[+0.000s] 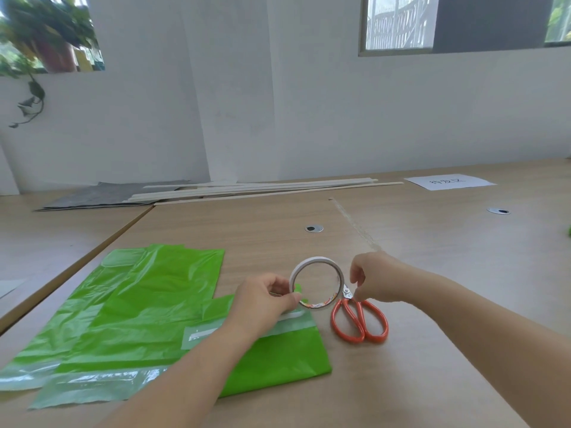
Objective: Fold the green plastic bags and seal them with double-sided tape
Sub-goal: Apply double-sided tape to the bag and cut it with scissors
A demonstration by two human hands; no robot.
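Green plastic bags [148,307] lie flat and overlapping on the wooden table [432,273], left of centre, and the nearest one carries a pale tape strip [204,333] across it. My left hand [265,299] grips the left rim of a white roll of double-sided tape [316,284], held upright just above the bags' right edge. My right hand [374,281] is at the roll's right side with its fingers curled and pinched together near the tape's edge. Orange-handled scissors [360,319] lie right below that hand, and it hides their blades.
Long wooden slats [262,189] and a grey sheet [102,196] lie along the far wall. A white paper with writing [449,181] sits at the back right. Two round cable grommets [314,228] [498,211] are set in the table. A second table [46,242] adjoins on the left.
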